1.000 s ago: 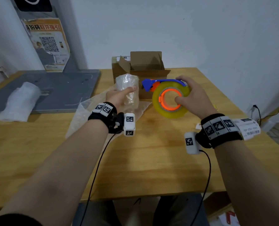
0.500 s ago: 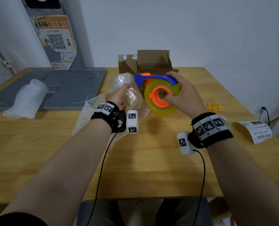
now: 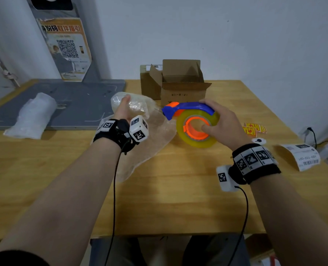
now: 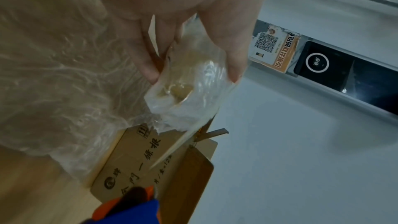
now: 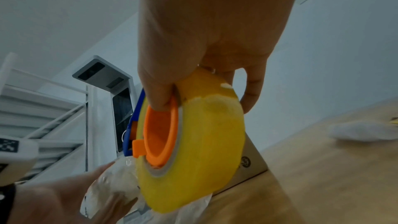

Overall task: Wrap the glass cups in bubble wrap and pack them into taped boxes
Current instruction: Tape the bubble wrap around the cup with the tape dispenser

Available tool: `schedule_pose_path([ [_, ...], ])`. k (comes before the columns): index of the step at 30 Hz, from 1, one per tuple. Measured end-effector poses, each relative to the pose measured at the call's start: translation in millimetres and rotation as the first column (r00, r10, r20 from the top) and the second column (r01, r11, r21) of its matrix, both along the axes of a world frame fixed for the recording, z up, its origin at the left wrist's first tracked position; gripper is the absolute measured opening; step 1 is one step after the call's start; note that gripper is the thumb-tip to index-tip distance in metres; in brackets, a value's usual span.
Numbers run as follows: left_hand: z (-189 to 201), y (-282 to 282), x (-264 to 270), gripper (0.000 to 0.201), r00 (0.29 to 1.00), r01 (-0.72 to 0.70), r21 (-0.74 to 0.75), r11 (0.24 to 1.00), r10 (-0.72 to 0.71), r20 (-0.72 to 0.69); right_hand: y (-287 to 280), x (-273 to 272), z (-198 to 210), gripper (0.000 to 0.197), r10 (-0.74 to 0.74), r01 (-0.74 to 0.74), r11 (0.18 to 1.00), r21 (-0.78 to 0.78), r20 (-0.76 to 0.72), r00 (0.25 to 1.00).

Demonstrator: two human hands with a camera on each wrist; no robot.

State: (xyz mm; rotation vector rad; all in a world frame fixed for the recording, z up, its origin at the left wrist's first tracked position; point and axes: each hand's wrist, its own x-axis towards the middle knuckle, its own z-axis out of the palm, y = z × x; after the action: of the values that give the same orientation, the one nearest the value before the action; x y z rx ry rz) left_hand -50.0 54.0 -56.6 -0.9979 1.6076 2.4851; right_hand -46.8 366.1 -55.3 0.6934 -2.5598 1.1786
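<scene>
My left hand (image 3: 124,110) grips a glass cup wrapped in bubble wrap (image 3: 135,105), tilted on its side above the table; in the left wrist view the fingers (image 4: 148,67) curl round the wrapped cup (image 4: 189,88). The loose tail of the wrap (image 3: 146,148) trails down onto the table. My right hand (image 3: 219,123) holds a tape dispenser (image 3: 196,124) with a blue handle, orange core and yellowish tape roll, its front end close to the cup. The thumb sits inside the orange core (image 5: 160,135). An open cardboard box (image 3: 180,83) stands behind both hands.
A second bubble-wrapped bundle (image 3: 32,116) lies at the left on a grey mat (image 3: 78,98). Red and yellow stickers (image 3: 255,128) and a white shipping label (image 3: 301,156) lie at the right on the wooden table (image 3: 178,198).
The left hand has tipped the wrapped cup from upright onto its side. The right hand has brought the tape dispenser down and closer to the cup.
</scene>
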Motion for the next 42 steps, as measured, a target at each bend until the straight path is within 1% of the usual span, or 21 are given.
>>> schedule_pose_path([
  [2, 6, 6, 3, 0.060, 0.999, 0.033, 0.003, 0.999, -0.033, 0.008, 0, -1, -2, 0.075, -0.001, 0.001, 1.000, 0.001, -0.020, 1.000],
  [4, 10, 5, 0, 0.059, 1.000, 0.030, 0.044, 0.999, -0.030, -0.004, 1, -3, -4, 0.077, -0.018, 0.019, 1.000, 0.022, -0.039, 0.999],
  [6, 11, 2, -1, 0.071, 0.998, 0.045, 0.062, 0.997, -0.043, -0.036, 1, -5, -4, 0.080, -0.032, 0.035, 0.998, 0.049, -0.048, 0.998],
  [9, 7, 1, -8, 0.092, 0.998, 0.053, 0.125, 0.991, -0.050, -0.034, -2, -7, -3, 0.080, -0.024, 0.026, 0.998, 0.059, -0.049, 0.999],
  [11, 5, 3, -13, 0.094, 0.997, 0.072, 0.176, 0.982, -0.065, -0.046, -5, -7, -3, 0.079, -0.024, 0.028, 0.997, 0.074, -0.048, 0.999],
  [15, -1, 10, -10, 0.089, 0.977, 0.210, 0.325, 0.922, -0.210, -0.037, -13, -6, -2, 0.080, -0.043, 0.053, 0.991, 0.124, -0.081, 0.996],
  [19, -4, 13, -2, 0.083, 0.924, 0.369, 0.312, 0.875, -0.380, -0.026, -15, -4, 4, 0.077, -0.100, 0.120, 0.984, 0.135, -0.147, 0.984],
  [21, -16, 11, -7, 0.071, 0.928, 0.359, 0.288, 0.888, -0.373, -0.007, -16, -1, 7, 0.075, -0.112, 0.140, 0.980, 0.141, -0.189, 0.975],
  [24, -31, 16, -2, 0.072, 0.914, 0.387, 0.284, 0.877, -0.406, 0.008, -21, 0, 11, 0.073, -0.139, 0.181, 0.968, 0.171, -0.232, 0.963],
  [26, -26, 22, 4, 0.064, 0.940, 0.287, 0.301, 0.910, -0.328, 0.094, -24, -1, 14, 0.070, -0.166, 0.215, 0.957, 0.193, -0.241, 0.956],
  [27, -22, 25, 9, 0.056, 0.962, 0.239, 0.211, 0.948, -0.260, 0.079, -25, -3, 15, 0.070, -0.178, 0.229, 0.952, 0.204, -0.239, 0.954],
  [29, -22, 23, 8, 0.042, 0.983, 0.177, 0.108, 0.978, -0.180, 0.021, -27, -5, 17, 0.068, -0.190, 0.242, 0.944, 0.225, -0.229, 0.955],
  [30, -22, 19, 9, 0.040, 0.990, 0.138, 0.062, 0.988, -0.140, 0.023, -30, -7, 17, 0.068, -0.193, 0.243, 0.942, 0.232, -0.218, 0.957],
  [33, -23, 11, 15, 0.035, 0.994, 0.102, -0.016, 0.995, -0.101, 0.053, -39, -9, 16, 0.068, -0.188, 0.225, 0.946, 0.232, -0.172, 0.967],
  [36, -16, 5, 28, 0.019, 0.996, 0.038, 0.033, 0.999, -0.040, 0.074, -49, -10, 14, 0.065, -0.175, 0.207, 0.952, 0.223, -0.154, 0.972],
  [37, -13, 3, 29, 0.018, 0.997, 0.032, 0.029, 0.999, -0.034, 0.070, -52, -10, 14, 0.065, -0.171, 0.200, 0.955, 0.220, -0.145, 0.975],
  [38, -11, 1, 27, 0.017, 0.997, 0.027, -0.035, 0.999, -0.024, 0.071, -54, -10, 14, 0.065, -0.163, 0.189, 0.957, 0.218, -0.133, 0.978],
  [39, -8, -2, 25, 0.017, 0.996, 0.051, -0.168, 0.984, -0.039, 0.074, -57, -11, 14, 0.065, -0.156, 0.180, 0.960, 0.216, -0.124, 0.980],
  [40, -6, -5, 19, 0.023, 0.996, 0.081, -0.336, 0.938, -0.063, 0.066, -58, -12, 14, 0.066, -0.152, 0.174, 0.961, 0.213, -0.118, 0.981],
  [41, -6, -8, 14, 0.040, 0.995, 0.103, -0.461, 0.882, -0.092, 0.045, -59, -12, 14, 0.066, -0.151, 0.173, 0.962, 0.211, -0.115, 0.982],
  [42, -8, -10, 9, 0.064, 0.989, 0.137, -0.528, 0.838, -0.146, 0.024, -60, -12, 14, 0.066, -0.150, 0.171, 0.963, 0.207, -0.113, 0.982],
])
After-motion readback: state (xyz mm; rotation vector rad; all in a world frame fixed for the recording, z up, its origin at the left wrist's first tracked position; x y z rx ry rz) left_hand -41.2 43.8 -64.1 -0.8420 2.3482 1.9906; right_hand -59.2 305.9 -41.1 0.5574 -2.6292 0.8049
